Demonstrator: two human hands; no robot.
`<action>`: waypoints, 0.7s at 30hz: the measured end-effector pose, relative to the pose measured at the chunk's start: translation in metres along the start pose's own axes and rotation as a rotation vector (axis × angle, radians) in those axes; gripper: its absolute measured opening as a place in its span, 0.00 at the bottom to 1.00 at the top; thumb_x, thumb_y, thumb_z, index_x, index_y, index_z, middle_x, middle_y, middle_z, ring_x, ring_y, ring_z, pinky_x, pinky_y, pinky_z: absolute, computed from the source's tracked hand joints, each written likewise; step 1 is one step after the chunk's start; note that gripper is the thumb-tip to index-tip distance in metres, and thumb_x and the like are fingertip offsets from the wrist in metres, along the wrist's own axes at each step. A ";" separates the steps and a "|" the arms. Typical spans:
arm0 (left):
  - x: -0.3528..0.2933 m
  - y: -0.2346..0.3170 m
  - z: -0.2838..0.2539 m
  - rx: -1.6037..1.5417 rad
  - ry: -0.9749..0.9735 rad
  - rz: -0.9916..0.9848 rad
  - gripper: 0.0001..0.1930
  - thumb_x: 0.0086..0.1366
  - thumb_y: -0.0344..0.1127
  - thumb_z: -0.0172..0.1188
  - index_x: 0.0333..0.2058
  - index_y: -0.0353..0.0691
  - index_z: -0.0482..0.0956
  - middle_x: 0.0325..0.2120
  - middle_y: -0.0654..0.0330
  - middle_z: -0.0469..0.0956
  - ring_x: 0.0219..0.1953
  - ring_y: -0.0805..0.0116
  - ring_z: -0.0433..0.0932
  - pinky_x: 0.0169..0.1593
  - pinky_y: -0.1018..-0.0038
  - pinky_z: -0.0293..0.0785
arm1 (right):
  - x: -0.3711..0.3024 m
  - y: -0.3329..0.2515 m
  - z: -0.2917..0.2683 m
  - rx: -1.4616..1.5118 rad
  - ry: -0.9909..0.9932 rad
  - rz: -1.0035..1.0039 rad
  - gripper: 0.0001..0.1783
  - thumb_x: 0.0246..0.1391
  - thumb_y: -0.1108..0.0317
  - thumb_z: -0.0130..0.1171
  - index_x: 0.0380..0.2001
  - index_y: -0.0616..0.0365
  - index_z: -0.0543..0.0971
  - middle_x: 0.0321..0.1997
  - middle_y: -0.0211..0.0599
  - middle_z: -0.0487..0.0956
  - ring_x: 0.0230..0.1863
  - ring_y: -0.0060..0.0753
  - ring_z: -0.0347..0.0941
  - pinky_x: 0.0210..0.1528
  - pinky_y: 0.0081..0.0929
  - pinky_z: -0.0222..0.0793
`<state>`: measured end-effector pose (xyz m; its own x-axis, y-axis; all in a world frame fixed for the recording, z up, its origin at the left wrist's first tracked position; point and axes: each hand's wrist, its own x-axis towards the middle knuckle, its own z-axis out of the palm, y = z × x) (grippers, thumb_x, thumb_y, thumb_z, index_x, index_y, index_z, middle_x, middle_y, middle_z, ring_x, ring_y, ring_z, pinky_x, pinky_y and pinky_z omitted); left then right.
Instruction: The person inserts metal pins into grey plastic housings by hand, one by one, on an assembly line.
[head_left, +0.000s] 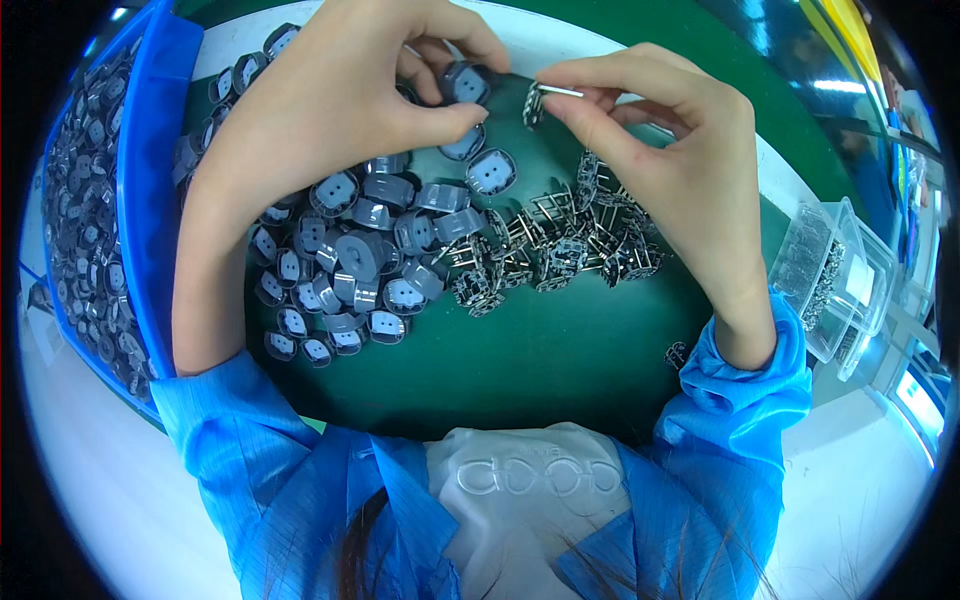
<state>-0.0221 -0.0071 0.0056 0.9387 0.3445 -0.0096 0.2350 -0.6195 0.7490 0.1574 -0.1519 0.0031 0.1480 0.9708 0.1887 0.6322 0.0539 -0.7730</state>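
Pinching a shiny, pronged metal piece (534,106), the right hand (668,125) hovers.

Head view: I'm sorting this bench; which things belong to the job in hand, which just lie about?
Likely the job's:
grey part by the left hand
metal piece in the right hand
grey pile
metal pile
blue bin of grey parts

Seemingly lying about:
clear plastic box, untouched
yellow item in background

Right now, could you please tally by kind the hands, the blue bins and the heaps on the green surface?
Left hand and right hand: 2
Blue bin: 1
Heap of grey caps: 1
Heap of metal pieces: 1
Total: 5
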 end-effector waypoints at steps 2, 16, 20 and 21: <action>0.000 -0.004 0.006 -0.165 0.026 0.052 0.17 0.53 0.24 0.68 0.44 0.31 0.81 0.40 0.60 0.81 0.36 0.76 0.76 0.41 0.81 0.75 | -0.001 -0.005 -0.001 0.040 0.004 0.052 0.08 0.51 0.74 0.67 0.37 0.59 0.85 0.34 0.30 0.82 0.36 0.21 0.78 0.39 0.19 0.75; 0.002 -0.004 0.026 -0.617 0.055 -0.080 0.22 0.54 0.22 0.68 0.48 0.27 0.75 0.41 0.55 0.80 0.40 0.72 0.81 0.46 0.78 0.78 | 0.001 -0.013 -0.002 0.195 0.083 -0.046 0.07 0.51 0.77 0.66 0.35 0.62 0.84 0.35 0.30 0.82 0.36 0.22 0.79 0.38 0.17 0.77; 0.001 0.007 0.028 -0.605 0.082 -0.121 0.22 0.53 0.23 0.69 0.48 0.26 0.75 0.40 0.52 0.81 0.40 0.68 0.83 0.47 0.75 0.80 | -0.002 -0.011 -0.004 -0.058 0.138 -0.070 0.06 0.50 0.78 0.66 0.34 0.63 0.83 0.35 0.31 0.82 0.35 0.22 0.80 0.39 0.18 0.79; 0.000 0.008 0.028 -0.605 0.081 -0.123 0.22 0.53 0.23 0.69 0.48 0.26 0.75 0.40 0.52 0.81 0.40 0.68 0.83 0.47 0.75 0.80 | -0.003 -0.010 -0.005 -0.096 0.130 -0.106 0.07 0.50 0.78 0.66 0.34 0.63 0.83 0.34 0.31 0.82 0.35 0.22 0.80 0.39 0.18 0.79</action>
<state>-0.0129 -0.0315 -0.0074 0.8860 0.4554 -0.0870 0.1333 -0.0705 0.9886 0.1544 -0.1562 0.0133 0.1699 0.9223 0.3471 0.7180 0.1254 -0.6847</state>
